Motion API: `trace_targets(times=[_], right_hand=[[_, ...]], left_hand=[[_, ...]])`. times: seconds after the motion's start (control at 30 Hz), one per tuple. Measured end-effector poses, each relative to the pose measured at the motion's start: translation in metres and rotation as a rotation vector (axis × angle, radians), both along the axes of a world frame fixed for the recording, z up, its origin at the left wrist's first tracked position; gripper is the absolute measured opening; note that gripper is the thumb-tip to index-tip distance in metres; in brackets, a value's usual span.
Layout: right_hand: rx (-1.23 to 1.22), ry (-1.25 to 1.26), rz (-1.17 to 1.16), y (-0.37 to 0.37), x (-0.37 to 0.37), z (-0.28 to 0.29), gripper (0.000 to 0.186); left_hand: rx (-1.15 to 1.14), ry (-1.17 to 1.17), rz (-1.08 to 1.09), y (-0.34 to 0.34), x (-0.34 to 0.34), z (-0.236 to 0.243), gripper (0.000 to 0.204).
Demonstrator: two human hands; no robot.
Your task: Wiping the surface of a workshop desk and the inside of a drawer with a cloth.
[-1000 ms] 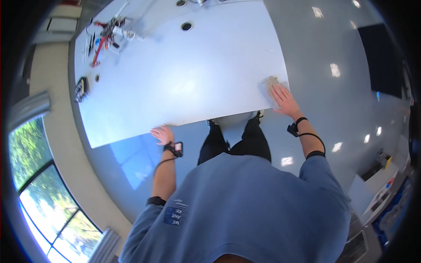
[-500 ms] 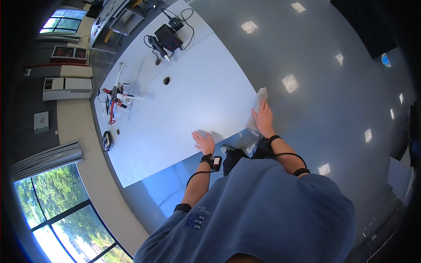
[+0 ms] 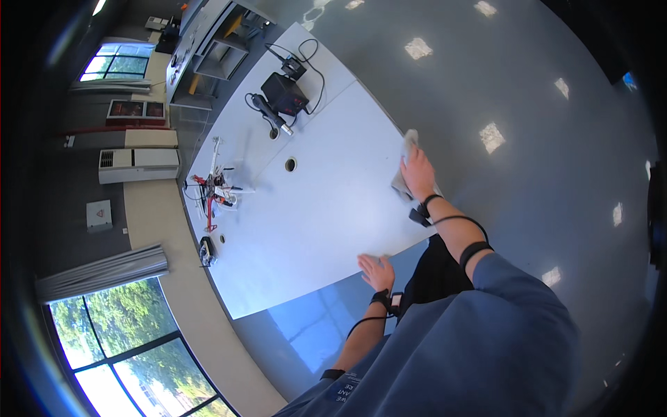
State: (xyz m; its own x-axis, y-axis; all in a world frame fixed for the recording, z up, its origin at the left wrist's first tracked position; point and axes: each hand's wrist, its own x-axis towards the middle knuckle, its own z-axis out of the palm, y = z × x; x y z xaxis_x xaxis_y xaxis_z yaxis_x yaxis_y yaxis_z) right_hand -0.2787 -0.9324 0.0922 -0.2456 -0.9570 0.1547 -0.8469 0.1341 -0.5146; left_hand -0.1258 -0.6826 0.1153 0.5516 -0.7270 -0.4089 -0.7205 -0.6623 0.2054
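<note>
My right hand (image 3: 418,174) presses a pale grey cloth (image 3: 401,189) against the white tabletop (image 3: 326,208), close to its right edge. Part of the cloth sticks out past my fingers on the far side, and the palm hides the rest. At the table's front edge is my left hand (image 3: 377,272), with its fingers spread and nothing held in them. Black straps and a cable run along both of my forearms.
A red and white drone frame (image 3: 217,187) stands at the table's left. Farther back lie a black box-shaped station (image 3: 283,94), a hot-air gun (image 3: 271,115) and a cabled adapter (image 3: 293,68). A round cable hole (image 3: 290,165) opens mid-table. A small black device (image 3: 206,251) sits near the left edge.
My right hand and the cloth have moved farther along the table's right edge, away from the near corner. My left hand has shifted right along the front edge. The whole view has turned.
</note>
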Motion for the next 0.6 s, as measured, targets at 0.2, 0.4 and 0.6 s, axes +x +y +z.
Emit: trace_targets(times=[0.2,0.4,0.6], right_hand=[[0.069,0.011,0.082,-0.034,0.007,0.008,0.052],[0.088,0.011,0.105,0.047,-0.016,0.01,0.055],[0.164,-0.07,0.163,0.085,-0.044,0.02,0.057]], left_hand=[[0.085,-0.073,0.233,0.003,0.021,0.008,0.073],[-0.035,-0.171,0.3,-0.065,0.019,0.001,0.07],[-0.17,-0.166,0.124,-0.181,-0.031,-0.003,0.066]])
